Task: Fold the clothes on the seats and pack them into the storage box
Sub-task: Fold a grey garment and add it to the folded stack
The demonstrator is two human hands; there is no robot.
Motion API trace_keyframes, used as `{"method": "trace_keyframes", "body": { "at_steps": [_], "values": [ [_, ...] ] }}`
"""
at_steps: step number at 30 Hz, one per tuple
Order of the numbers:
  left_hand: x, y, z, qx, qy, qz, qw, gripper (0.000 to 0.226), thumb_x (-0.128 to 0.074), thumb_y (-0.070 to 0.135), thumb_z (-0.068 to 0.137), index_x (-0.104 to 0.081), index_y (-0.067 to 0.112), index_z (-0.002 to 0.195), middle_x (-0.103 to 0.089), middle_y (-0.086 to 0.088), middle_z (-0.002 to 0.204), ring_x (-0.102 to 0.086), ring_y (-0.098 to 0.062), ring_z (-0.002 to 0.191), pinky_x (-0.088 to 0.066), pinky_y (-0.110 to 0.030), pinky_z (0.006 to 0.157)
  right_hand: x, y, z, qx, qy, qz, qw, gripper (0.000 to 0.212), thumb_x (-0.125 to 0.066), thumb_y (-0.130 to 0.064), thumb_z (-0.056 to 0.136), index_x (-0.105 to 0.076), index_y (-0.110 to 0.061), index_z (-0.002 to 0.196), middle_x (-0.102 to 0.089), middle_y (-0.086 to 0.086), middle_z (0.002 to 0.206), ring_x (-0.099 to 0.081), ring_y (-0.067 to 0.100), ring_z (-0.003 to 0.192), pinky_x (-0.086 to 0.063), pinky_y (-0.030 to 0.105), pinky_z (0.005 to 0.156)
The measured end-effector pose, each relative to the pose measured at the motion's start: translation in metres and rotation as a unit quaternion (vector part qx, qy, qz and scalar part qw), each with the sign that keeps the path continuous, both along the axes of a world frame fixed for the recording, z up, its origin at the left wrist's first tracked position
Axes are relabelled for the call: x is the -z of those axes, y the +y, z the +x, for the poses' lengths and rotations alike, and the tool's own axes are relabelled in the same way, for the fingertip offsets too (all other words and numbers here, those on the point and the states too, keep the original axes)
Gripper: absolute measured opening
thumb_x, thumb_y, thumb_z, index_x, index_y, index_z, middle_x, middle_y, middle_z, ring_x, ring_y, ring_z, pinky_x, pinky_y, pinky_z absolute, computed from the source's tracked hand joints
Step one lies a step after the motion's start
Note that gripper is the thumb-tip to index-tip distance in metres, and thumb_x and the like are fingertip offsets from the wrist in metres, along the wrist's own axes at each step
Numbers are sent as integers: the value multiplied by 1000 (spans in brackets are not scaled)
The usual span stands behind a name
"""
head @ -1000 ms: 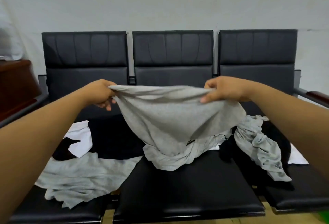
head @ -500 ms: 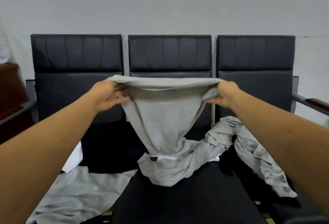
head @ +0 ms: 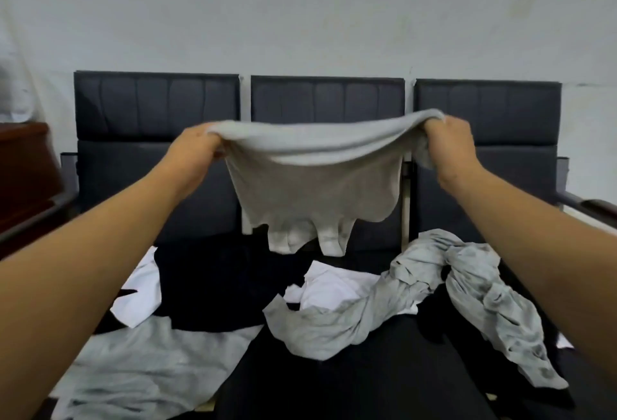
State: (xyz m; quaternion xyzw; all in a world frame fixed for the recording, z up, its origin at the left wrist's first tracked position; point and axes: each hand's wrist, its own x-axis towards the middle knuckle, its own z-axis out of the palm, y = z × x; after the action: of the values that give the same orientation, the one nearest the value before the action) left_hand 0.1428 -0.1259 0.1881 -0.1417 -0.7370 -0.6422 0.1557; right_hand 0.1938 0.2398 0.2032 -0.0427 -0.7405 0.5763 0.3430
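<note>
1. a grey garment is held up at mid frame, clear of the seats.
2. its top edge is clenched by the left hand and the right hand.
3. a label may sit near its hem, too blurred to read.

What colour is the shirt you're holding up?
Light grey shirt, plain with no pattern, seen in the head view.

left hand + right hand: gripping grey garment aloft | seats: crumpled grey clothes at 4 o'clock
</note>
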Motion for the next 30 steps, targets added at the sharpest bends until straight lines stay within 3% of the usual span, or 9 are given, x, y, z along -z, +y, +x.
{"method": "trace_keyframes", "body": {
  "at_steps": [3, 6, 12, 14, 16, 18, 21, 26, 30],
  "values": [
    [44, -14, 30, 37, -62, -128, 989, 28, -59, 9, 80, -77, 31, 82, -75, 14, 81, -67, 1, 80, -51, -15, 73, 44, 1, 8, -34, -120, 105, 987, 33, -54, -22, 79, -69, 5, 91, -64, 7, 76, -56, 18, 73, -41, 30, 64],
    [90, -22, 53, 124, -196, -234, 944, 27, -57, 9, 63, -78, 14, 78, -74, -7, 77, -68, -15, 74, -54, -19, 66, 83, -1, 22, -133, -264, 257, 920, 20, -65, -21, 84, -70, -6, 72, -62, 2, 62, -54, 14, 59, -41, 29, 58],
    [165, -13, 71, 341, -398, -518, 676, 40, -72, 4, 83, -69, 26, 117, -69, -3, 109, -67, -12, 99, -54, -23, 84, 147, -9, 34, -303, -477, 422, 709, 30, -77, -41, 67, -75, -19, 88, -72, 0, 85, -67, 13, 84, -55, 34, 81],
    [173, -12, 67, 362, -435, -526, 635, 56, -73, 11, 86, -57, 37, 133, -66, -1, 118, -64, -13, 110, -54, -27, 92, 163, -11, 32, -343, -559, 370, 658, 36, -80, -30, 76, -72, -20, 109, -70, 2, 97, -68, 14, 89, -54, 30, 79],
    [181, -11, 54, 321, -400, -525, 680, 45, -70, 15, 90, -58, 37, 128, -68, -2, 119, -63, -15, 112, -55, -29, 93, 178, -12, 21, -332, -559, 299, 698, 29, -73, -18, 87, -66, -16, 115, -70, -2, 93, -68, 7, 75, -53, 25, 68],
    [192, -9, 36, 220, -316, -478, 789, 25, -68, 21, 92, -65, 33, 113, -68, 0, 117, -64, -14, 108, -56, -31, 92, 194, -11, 2, -247, -483, 274, 794, 5, -64, -16, 90, -66, -12, 93, -63, -1, 82, -60, 9, 65, -48, 25, 61],
    [211, -2, 9, 45, -241, -355, 902, 10, -66, 26, 92, -68, 21, 101, -69, 1, 106, -65, -17, 101, -55, -38, 93, 216, -11, -25, -122, -379, 276, 875, 22, -57, -15, 86, -47, -11, 67, -41, 8, 67, -41, 19, 64, -36, 32, 60],
    [242, 17, -21, -65, -252, -272, 926, 24, -64, 33, 93, -55, 11, 92, -56, -6, 86, -51, -20, 75, -42, -28, 64, 252, -19, -60, -31, -345, 256, 903, 18, -62, -21, 91, -46, -18, 83, -48, -1, 72, -48, 21, 75, -44, 37, 75],
    [272, 32, -40, -53, -315, -223, 921, 32, -63, 43, 93, -51, 16, 106, -55, 4, 96, -54, -16, 87, -41, -23, 59, 286, -17, -88, 19, -375, 222, 900, 24, -62, -25, 93, -49, -10, 105, -56, 10, 94, -53, 27, 89, -39, 31, 73]
  ]
}}
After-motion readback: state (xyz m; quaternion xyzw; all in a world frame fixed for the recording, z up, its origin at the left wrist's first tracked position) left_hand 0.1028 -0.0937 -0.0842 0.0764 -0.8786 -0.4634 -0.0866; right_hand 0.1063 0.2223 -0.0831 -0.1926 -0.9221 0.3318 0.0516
